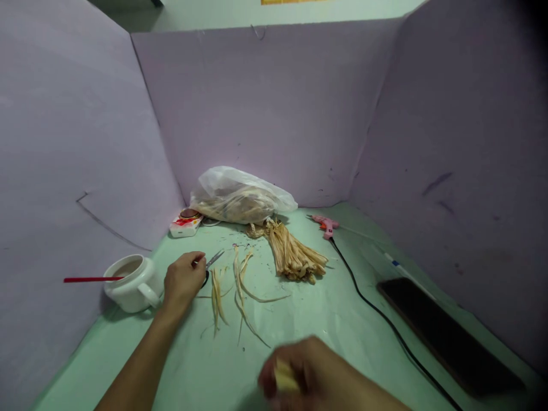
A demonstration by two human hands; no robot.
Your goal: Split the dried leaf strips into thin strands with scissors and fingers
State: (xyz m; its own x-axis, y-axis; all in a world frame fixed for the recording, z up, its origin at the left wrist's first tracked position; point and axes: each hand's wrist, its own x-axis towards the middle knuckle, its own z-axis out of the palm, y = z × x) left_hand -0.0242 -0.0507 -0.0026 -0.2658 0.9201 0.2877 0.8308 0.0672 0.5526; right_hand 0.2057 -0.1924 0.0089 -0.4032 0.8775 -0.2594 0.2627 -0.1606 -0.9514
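On the left of the green surface, my left hand [185,279] is closed at the handle of a small pair of scissors [214,260]. The blades point up and to the right, and part of a black handle loop shows under the fingers. My right hand [306,374], smeared by motion at the bottom middle, is curled around a small pale yellow piece [285,377], too blurred to name. Beside the scissors lie short dry straw-coloured strips [217,299], with longer loose strips [240,285] to their right. A tied bundle of dried fibre strips [295,251] rests farther back.
A white teapot-like pot [137,291] with a red stick [92,279] stands left. At the back are a white box [185,224] and a plastic bag of fibres [240,200]. A pink glue gun [327,224], its black cord [363,297], a pen [406,274] and a dark phone [445,337] lie right.
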